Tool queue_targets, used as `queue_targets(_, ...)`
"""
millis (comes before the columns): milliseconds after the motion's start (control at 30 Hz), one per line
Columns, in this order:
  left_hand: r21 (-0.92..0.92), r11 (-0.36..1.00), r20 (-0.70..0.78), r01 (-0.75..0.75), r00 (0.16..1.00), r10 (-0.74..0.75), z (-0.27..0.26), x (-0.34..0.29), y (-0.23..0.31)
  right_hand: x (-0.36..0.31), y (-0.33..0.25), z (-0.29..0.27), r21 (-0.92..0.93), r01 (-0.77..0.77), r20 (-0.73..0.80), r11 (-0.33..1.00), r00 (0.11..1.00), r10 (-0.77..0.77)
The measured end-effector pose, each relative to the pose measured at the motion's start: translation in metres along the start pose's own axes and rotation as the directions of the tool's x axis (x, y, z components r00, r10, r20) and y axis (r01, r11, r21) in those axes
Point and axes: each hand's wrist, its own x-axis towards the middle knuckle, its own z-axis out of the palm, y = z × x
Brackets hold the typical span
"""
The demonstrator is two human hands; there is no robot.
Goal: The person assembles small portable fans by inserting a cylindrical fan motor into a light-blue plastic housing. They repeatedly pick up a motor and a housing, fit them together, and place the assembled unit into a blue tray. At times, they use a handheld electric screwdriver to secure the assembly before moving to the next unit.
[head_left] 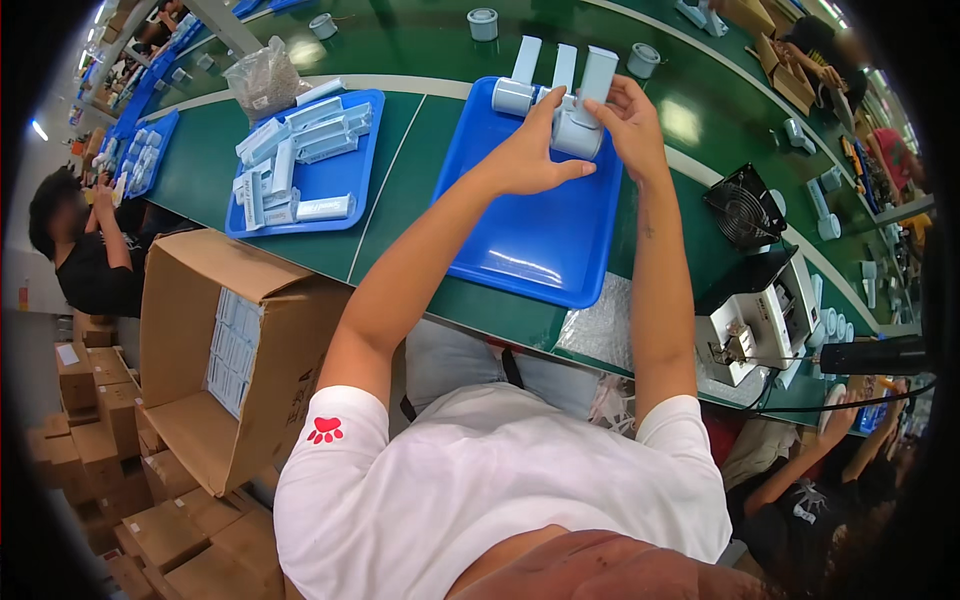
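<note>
Pale grey-white, the device (577, 132) stands over the far end of the blue tray (510, 245), just right of two similar devices (514, 95). Its handle points away from the person and its round head toward them, the long axis leaning slightly right. The right hand (632, 125) is closed around the handle's lower part, thumb across it, fingers at its right side. The left hand (530, 160) is spread wide beside the head, thumb stretched below; whether it touches, I cannot tell.
</note>
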Motion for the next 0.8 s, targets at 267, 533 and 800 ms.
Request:
queue_targets(267,-0.199,0.940,-0.187,0.278,0.931,-0.315,-0.080,-0.071,-0.002,0.016,0.049,-0.016,-0.008,-0.164,-0.093,0.986,0.982,0.162)
queue_targets(533,-0.236,0.920,-0.394,0.313,0.834,-0.385,-0.082,-0.158,-0.058,0.040,0.044,-0.020,-0.130,-0.181,-0.174,0.975,0.972,0.157)
queue_targets(800,-0.102,0.938,-0.400,0.331,0.850,-0.343,-0.081,-0.154,-0.057,0.075,0.063,-0.023,-0.004,-0.055,-0.312,0.998,0.949,0.051)
